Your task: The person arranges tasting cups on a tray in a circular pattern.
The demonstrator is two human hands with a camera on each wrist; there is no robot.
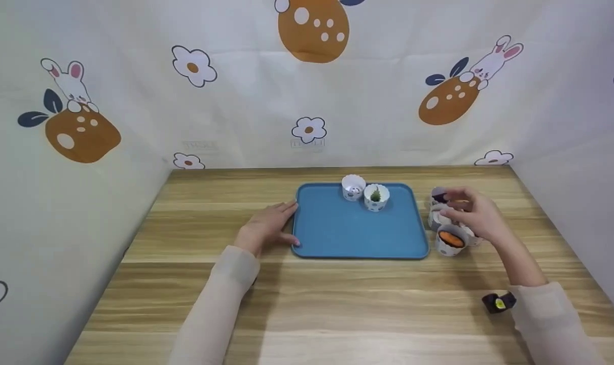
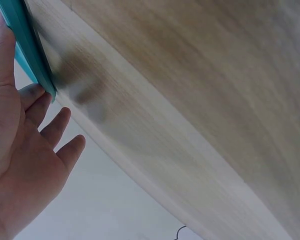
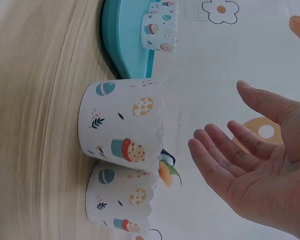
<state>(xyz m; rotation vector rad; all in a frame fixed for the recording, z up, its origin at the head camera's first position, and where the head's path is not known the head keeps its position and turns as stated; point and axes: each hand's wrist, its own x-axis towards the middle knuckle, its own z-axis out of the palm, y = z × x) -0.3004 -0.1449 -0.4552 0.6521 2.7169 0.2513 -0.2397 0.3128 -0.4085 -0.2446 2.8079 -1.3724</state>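
Note:
A blue tray (image 1: 337, 238) lies on the wooden table with two white paper cups at its far edge: one plain-looking (image 1: 353, 187), one holding something green (image 1: 376, 196). My left hand (image 1: 268, 225) rests open against the tray's left edge (image 2: 27, 47), fingers straight. My right hand (image 1: 471, 213) hovers open over a cluster of patterned paper cups (image 3: 122, 122) right of the tray, fingers spread and holding nothing. The nearest cup (image 1: 450, 240) holds something orange; another (image 1: 438, 195) looks dark inside. The hand hides part of the cluster.
A small black object with a yellow spot (image 1: 498, 302) lies on the table by my right sleeve. Cloth walls printed with flowers and rabbits close in the table on three sides. Bare wood stretches in front of the tray.

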